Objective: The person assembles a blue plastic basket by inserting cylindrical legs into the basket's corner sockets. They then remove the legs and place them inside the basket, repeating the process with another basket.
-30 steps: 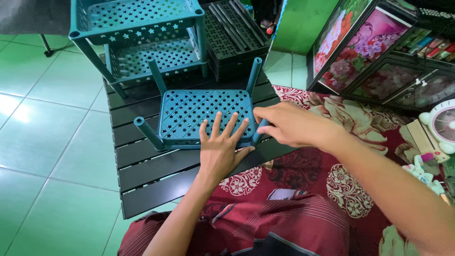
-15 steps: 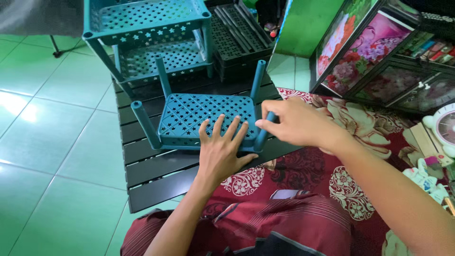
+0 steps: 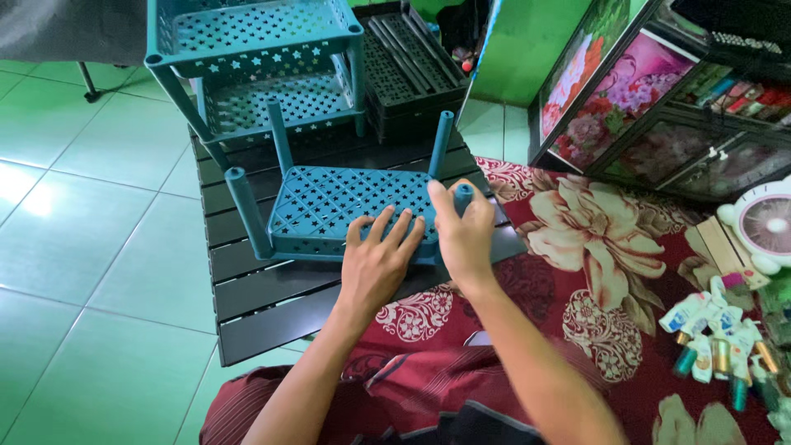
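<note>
A teal plastic shelf tray point(image 3: 329, 206) with star-shaped holes lies on a low black slatted table point(image 3: 255, 288), with round teal leg posts standing up at its corners. My left hand point(image 3: 375, 264) presses flat on the tray's near edge, fingers spread. My right hand point(image 3: 463, 235) is wrapped around the near right leg post point(image 3: 464, 194), whose top shows above my fingers. The other posts point(image 3: 247, 213) stand free at the left and far corners.
A finished two-tier teal rack point(image 3: 255, 66) stands at the table's far end, beside stacked black trays point(image 3: 408, 58). A red floral mat point(image 3: 593, 247) covers the floor on the right, with a glass cabinet point(image 3: 659, 107), a small fan point(image 3: 766, 227) and several little tubes point(image 3: 717, 338).
My right hand has swung from reaching across at the post to gripping it from the near side. The post now stands more upright. The view shifted slightly right.
</note>
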